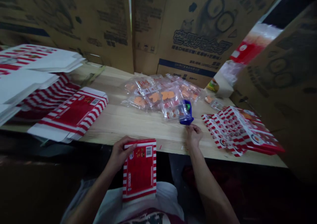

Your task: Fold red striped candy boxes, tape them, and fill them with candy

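My left hand [122,153] grips the upper left corner of a red-and-white striped cardboard box [140,171], with the thumb over its front. The box stands close to my body at the table's front edge, its barcode side facing up. My right hand [194,134] is pinched closed at the near end of a small blue tape dispenser [187,120] with a green middle. Whatever lies between those fingertips is too small to make out. Clear plastic packets [170,101] with orange and red pieces are piled behind and partly over the dispenser.
At the left are stacked flat white-and-red cartons [37,63] and another striped box [74,113]. Striped printed packs [237,131] lie at the table's right. Large brown cartons [148,29] wall off the back and right side of the wooden table [111,125].
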The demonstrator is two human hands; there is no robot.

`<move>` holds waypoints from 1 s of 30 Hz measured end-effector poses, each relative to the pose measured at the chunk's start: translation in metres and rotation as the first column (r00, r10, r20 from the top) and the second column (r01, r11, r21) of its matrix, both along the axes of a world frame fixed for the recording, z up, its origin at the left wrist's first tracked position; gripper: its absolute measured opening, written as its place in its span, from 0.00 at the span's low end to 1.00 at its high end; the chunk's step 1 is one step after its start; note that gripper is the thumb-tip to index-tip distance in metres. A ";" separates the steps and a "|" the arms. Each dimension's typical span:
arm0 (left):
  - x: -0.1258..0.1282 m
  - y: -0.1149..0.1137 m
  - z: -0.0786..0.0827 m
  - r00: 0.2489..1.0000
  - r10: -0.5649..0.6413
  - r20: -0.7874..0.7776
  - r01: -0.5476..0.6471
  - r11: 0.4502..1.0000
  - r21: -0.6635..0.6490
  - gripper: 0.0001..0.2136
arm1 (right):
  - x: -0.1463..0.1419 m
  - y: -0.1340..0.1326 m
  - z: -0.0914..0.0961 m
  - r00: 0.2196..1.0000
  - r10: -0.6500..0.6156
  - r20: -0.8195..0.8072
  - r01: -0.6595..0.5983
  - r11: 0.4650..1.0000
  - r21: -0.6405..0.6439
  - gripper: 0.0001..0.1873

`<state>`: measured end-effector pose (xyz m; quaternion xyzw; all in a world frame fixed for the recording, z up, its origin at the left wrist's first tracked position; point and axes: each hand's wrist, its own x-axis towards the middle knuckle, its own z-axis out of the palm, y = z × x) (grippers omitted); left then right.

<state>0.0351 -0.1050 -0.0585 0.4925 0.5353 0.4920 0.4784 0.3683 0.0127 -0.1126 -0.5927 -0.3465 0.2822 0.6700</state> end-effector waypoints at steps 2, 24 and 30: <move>0.002 0.001 0.003 1.000 0.003 -0.002 -0.003 1.000 0.016 0.08 | -0.010 -0.013 0.014 0.999 0.044 0.019 -0.044 0.999 0.000 0.13; 0.010 0.000 0.019 0.998 -0.061 0.021 0.060 0.995 0.082 0.06 | -0.170 0.004 0.140 -0.592 0.617 0.519 -0.641 0.031 -0.767 0.14; 0.012 -0.010 0.031 0.982 -0.171 0.078 0.153 0.968 0.200 0.06 | -0.156 0.008 0.109 -0.506 0.832 -0.228 -0.675 -0.547 -0.495 0.25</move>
